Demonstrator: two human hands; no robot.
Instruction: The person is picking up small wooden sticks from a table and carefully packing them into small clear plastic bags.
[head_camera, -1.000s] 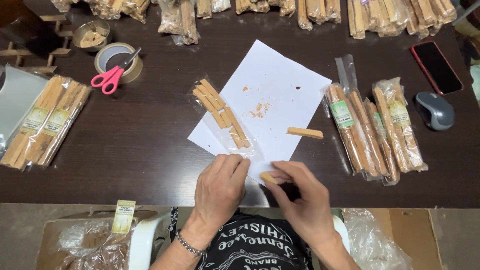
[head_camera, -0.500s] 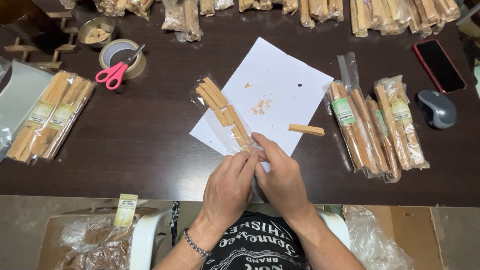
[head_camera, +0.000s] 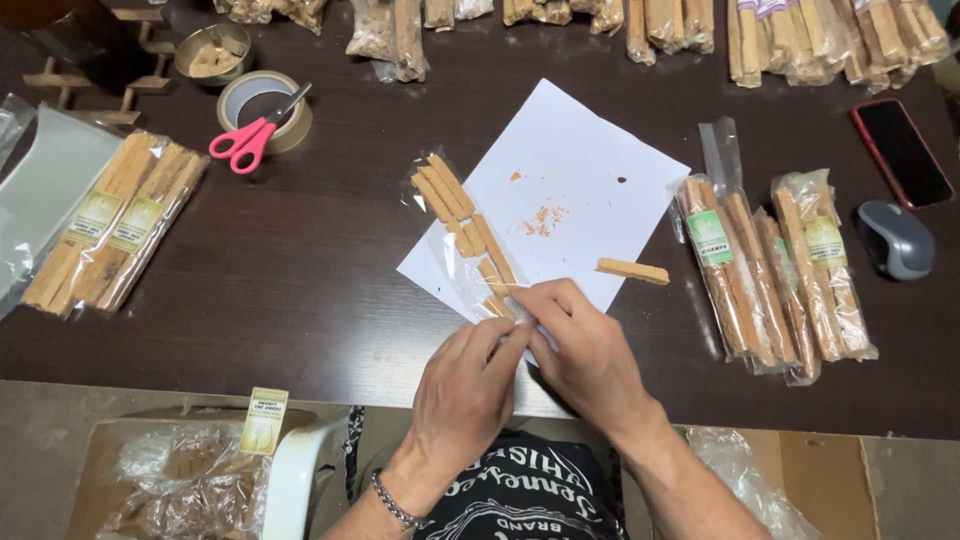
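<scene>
Even overhead light, sharp focus; white paper (head_camera: 560, 190) bright, soft shadows, faint sheen on dark table (head_camera: 300, 280).

head view: 1 camera | looks steeply down from above | close over dark table (head_camera: 250, 300) near edge

Left hand (head_camera: 465, 385) and right hand (head_camera: 590, 355): bare, forearms unsleeved. A silver chain bracelet (head_camera: 393, 503) circles the left wrist, well behind the fingers. Black shirt (head_camera: 520, 500) with white printed lettering below.

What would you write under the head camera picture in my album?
Both hands, left and right, pinch a clear bag of wood sticks on white paper.
</scene>
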